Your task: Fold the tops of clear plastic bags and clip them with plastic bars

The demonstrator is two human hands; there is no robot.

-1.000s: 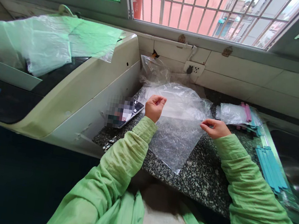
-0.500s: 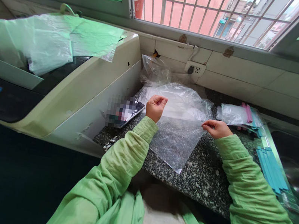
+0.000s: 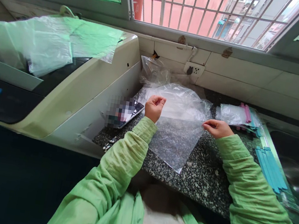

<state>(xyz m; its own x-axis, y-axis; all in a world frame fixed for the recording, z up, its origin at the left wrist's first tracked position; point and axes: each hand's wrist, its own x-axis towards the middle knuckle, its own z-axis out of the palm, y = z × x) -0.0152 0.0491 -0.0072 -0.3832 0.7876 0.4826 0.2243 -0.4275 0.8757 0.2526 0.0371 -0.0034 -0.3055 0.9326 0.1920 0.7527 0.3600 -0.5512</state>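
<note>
A clear plastic bag [image 3: 171,144] hangs flat between my hands, one lower corner pointing toward the counter's front edge. My left hand [image 3: 154,108] is closed in a pinch at the bag's upper left edge. At its upper right edge, the thumb and fingertips of my right hand [image 3: 217,129] are pinched together on the plastic. Behind it, more clear plastic bags [image 3: 182,96] lie in a loose heap on the speckled stone counter [image 3: 204,177]. A phone [image 3: 132,115], partly blurred out, rests left of my left hand.
A large beige and black machine [image 3: 94,84] on the left carries plastic sheets [image 3: 51,51]. To the right are packed bags with pink and teal strips [image 3: 238,114], teal strips [image 3: 271,169] and a metal sink [image 3: 298,173]. A wall socket [image 3: 196,69] sits behind.
Both hands hold almost the same position on the plastic bag. The view has shifted very slightly.
</note>
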